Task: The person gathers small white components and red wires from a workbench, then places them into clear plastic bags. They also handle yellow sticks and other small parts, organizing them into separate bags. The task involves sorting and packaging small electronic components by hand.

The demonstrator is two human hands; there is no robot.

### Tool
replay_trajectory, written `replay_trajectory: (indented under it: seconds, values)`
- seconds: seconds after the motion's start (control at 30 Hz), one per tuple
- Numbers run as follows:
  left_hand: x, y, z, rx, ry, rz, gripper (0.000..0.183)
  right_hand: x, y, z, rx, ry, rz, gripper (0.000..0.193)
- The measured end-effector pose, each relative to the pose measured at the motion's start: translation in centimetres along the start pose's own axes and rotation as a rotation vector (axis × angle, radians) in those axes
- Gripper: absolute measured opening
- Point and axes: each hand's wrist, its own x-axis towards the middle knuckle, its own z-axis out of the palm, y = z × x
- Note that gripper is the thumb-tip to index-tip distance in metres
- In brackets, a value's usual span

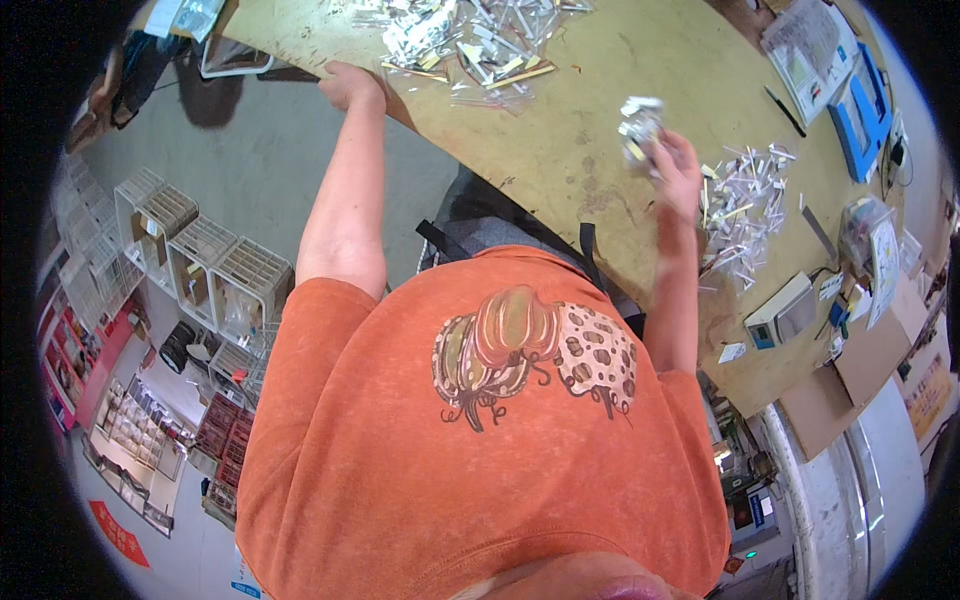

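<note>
My right hand is raised over the table, its fingers closed round a small clear plastic bag with white and pale yellow pieces in it; the bag is slightly blurred. To the right of that hand lies a loose heap of short white and yellow strips. My left arm reaches out to the near left edge of the table. There my left hand is closed on the edge, its fingertips partly hidden. Beyond it lies a pile of clear bags filled with similar pieces.
On the right of the table are a black pen, a blue tray, papers, a metal ruler and a small white scale. White crates stand on the floor at left. Another person's arm shows at the far left.
</note>
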Motion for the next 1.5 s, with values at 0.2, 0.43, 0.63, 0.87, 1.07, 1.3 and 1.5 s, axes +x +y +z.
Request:
replay_trajectory:
  seconds: [0.2, 0.43, 0.63, 0.87, 1.07, 1.3, 1.5]
  values:
    - [1.9, -1.5, 1.6, -0.008, 0.074, 0.033, 0.054, -1.4, -0.3, -12.4, -0.894, 0.648, -0.226, 0.047]
    - [1.0, -0.5, 0.6, 0.029, -0.006, 0.009, 0.053, -0.3, -2.2, 8.7, -1.189, -0.114, -0.729, 0.062]
    - [-0.2, 0.8, 0.0, -0.015, 0.028, -0.011, 0.052, 0.8, 0.8, 17.1, -1.266, -0.315, -0.981, 0.051]
    - [1.5, -1.2, 1.0, 0.073, 0.003, -0.036, 0.052, -1.4, 5.8, 4.9, -1.126, -0.296, -0.967, 0.035]
    - [0.5, 0.0, 0.5, 0.025, 0.071, -0.023, 0.054, -0.7, 2.8, 7.2, -0.952, -0.235, -0.752, 0.029]
    - [0.6, 0.2, 0.8, 0.021, 0.036, 0.016, 0.051, -0.6, 0.7, 20.5, -1.038, -0.475, -0.692, 0.031]
    - [0.5, 0.3, 0.5, 0.060, 0.056, -0.009, 0.052, 0.1, 4.1, 20.6, -1.160, -0.496, -0.891, 0.006]
